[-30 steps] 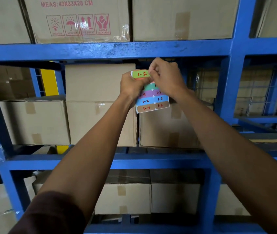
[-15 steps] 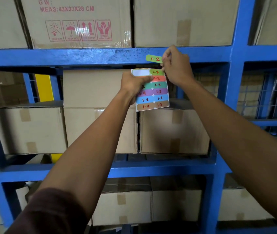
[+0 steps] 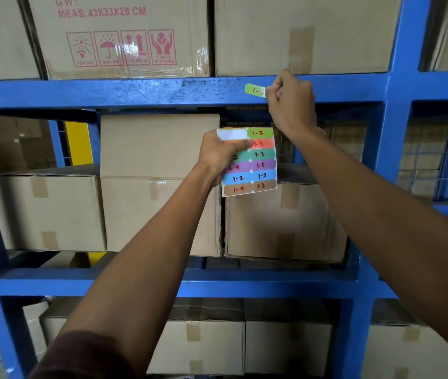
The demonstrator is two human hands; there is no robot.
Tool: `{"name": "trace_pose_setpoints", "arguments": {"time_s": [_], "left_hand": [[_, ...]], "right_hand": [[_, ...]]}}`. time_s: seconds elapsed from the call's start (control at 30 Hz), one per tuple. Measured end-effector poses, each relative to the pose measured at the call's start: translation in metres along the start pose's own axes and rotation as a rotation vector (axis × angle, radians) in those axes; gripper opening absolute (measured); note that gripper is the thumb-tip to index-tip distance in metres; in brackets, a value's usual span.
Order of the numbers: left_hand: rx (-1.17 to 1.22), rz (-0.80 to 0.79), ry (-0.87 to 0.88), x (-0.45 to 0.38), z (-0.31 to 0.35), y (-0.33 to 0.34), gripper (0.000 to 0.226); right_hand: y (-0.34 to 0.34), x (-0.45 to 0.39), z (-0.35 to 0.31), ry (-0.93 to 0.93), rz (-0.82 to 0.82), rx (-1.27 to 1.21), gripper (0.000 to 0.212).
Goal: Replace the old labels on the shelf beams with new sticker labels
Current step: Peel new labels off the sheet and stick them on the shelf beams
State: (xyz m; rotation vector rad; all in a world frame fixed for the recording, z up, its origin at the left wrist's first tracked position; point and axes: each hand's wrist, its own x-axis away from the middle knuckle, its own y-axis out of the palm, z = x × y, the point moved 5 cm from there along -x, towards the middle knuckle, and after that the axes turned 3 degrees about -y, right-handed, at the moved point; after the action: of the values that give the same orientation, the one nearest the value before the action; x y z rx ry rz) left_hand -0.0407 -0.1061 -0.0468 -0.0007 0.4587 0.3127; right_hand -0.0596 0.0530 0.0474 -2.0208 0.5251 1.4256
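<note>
Right hand [image 3: 291, 101], upper centre-right: fingers curled, pinching green sticker label [image 3: 254, 90] against the top shelf beam [image 3: 135, 91], seemingly to stick it. Left hand [image 3: 221, 154], mid-frame: grips sticker sheet [image 3: 258, 170] upright, remaining labels facing outward, ready for peeling.

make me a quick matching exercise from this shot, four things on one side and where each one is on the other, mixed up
Things:
1. green sticker
2. sticker sheet
3. box with handling symbols
4. blank white slot

Places:
A. sheet's top left corner
B. above the upper blue beam
C. gripped by the left hand
D. pinched by the right hand at the beam

Pairs: 1-D, 2-C, 3-B, 4-A
</note>
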Motion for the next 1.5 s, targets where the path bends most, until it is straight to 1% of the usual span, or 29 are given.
{"name": "trace_pose_setpoints", "arguments": {"time_s": [0.17,0.33,0.47,0.57,0.8,0.93,1.5], "left_hand": [[-0.017,-0.012,0.004,-0.004,-0.005,0.003,0.029],[-0.035,-0.019,0.006,-0.009,-0.006,0.008,0.023],[-0.058,-0.019,0.008,-0.010,-0.008,0.012,0.034],[-0.056,-0.019,0.010,-0.012,-0.009,0.014,0.037],[-0.076,-0.021,0.009,-0.014,-0.014,0.013,0.036],[-0.087,-0.013,0.000,-0.016,-0.018,0.013,0.040],[-0.112,-0.010,0.000,-0.016,-0.015,0.012,0.044]], "right_hand": [[-0.002,-0.004,0.002,-0.057,0.061,0.010,0.017],[-0.004,-0.005,0.005,-0.091,0.071,0.016,0.016],[-0.004,-0.003,0.006,-0.092,0.082,0.009,0.016],[-0.003,-0.003,0.006,-0.087,0.088,0.010,0.017],[-0.001,-0.003,0.006,-0.102,0.107,0.039,0.016],[0.000,-0.003,0.007,-0.106,0.117,0.029,0.015],[0.001,-0.005,0.007,-0.067,0.116,0.081,0.016]]}}
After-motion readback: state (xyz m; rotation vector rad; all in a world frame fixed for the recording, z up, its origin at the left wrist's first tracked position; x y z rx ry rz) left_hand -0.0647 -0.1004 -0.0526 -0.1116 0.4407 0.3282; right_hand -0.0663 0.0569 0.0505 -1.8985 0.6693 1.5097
